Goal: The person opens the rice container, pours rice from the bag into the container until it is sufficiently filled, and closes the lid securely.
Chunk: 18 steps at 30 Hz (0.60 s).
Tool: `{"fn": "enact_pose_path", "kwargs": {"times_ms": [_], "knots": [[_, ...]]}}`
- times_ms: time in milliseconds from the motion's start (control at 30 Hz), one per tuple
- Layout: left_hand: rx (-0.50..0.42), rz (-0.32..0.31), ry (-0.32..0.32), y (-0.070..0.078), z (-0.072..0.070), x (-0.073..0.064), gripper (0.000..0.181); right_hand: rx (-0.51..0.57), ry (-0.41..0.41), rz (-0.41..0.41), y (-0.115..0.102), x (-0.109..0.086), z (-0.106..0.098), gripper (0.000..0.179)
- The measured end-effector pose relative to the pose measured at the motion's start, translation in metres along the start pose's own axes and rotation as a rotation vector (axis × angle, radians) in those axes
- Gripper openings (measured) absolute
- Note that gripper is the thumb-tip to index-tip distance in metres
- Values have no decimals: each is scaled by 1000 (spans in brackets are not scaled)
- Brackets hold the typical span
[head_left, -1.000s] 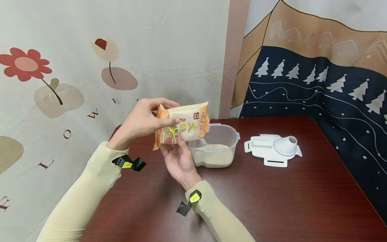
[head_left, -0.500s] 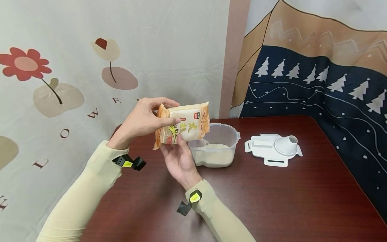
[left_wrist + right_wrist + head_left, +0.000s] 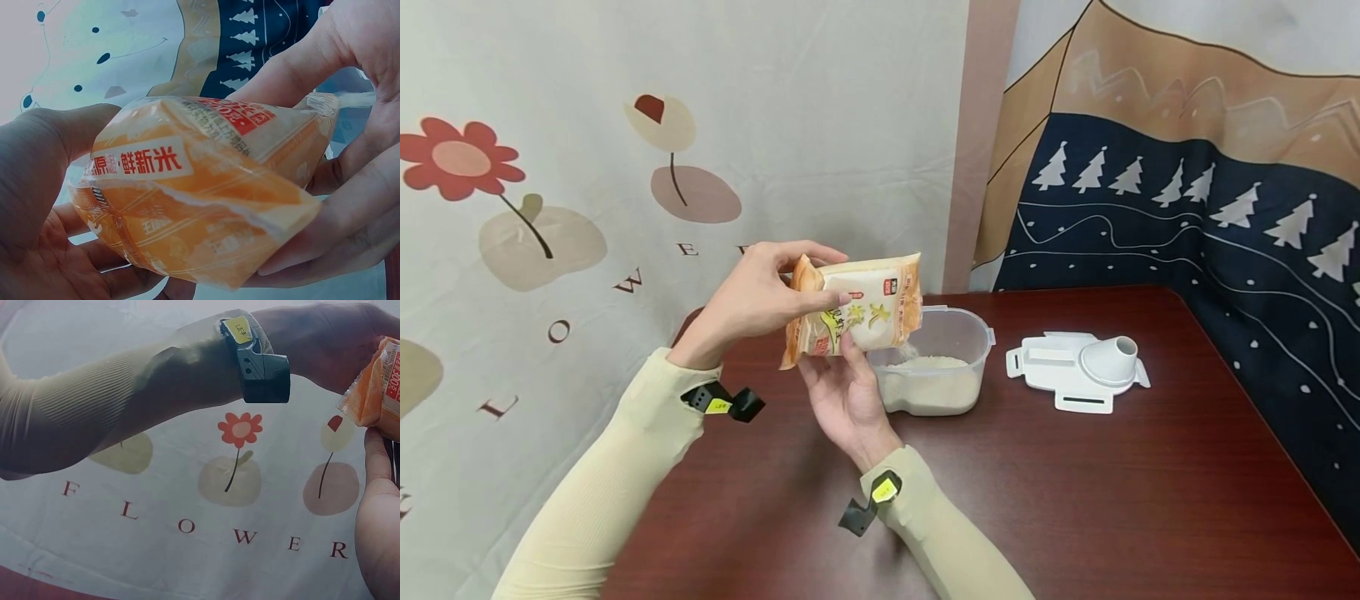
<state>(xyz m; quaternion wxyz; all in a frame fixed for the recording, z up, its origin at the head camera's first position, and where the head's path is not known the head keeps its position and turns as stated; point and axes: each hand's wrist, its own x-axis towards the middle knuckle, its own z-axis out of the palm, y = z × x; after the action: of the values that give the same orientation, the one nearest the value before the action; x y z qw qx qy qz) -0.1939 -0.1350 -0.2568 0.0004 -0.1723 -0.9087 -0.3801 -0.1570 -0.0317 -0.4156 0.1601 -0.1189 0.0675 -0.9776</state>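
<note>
A small orange-and-white bag of rice [image 3: 883, 287] is held tilted in the air, its right end lower over the plastic container [image 3: 962, 337]. My left hand [image 3: 748, 300] grips the bag's left end, thumb on the front and fingers over the top. From below, my right hand [image 3: 850, 408] holds it, thumb against the front face. A thin stream of rice grains [image 3: 907, 351] falls from the bag's lower right corner. Rice [image 3: 932, 392] fills the lower part of the clear container. In the left wrist view, the bag's orange sealed end [image 3: 206, 231] faces the camera between both hands.
To the right of the container lies a white lid [image 3: 1052, 375] with a raised round spout [image 3: 1108, 360] and side clips. Everything rests on a dark red-brown table [image 3: 1075, 500]. Printed cloths [image 3: 850, 125] hang behind and to the left of it.
The bag and my left hand have shifted very slightly to the right. Rice grains keep falling into the container. My right hand, the container and the lid stay put.
</note>
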Motion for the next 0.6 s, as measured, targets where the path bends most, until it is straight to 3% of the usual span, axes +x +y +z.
{"fn": "enact_pose_path", "kwargs": {"times_ms": [600], "knots": [[5,-17,-14,5,0,1,36,8,9,11,-3,-1,4,58]]}}
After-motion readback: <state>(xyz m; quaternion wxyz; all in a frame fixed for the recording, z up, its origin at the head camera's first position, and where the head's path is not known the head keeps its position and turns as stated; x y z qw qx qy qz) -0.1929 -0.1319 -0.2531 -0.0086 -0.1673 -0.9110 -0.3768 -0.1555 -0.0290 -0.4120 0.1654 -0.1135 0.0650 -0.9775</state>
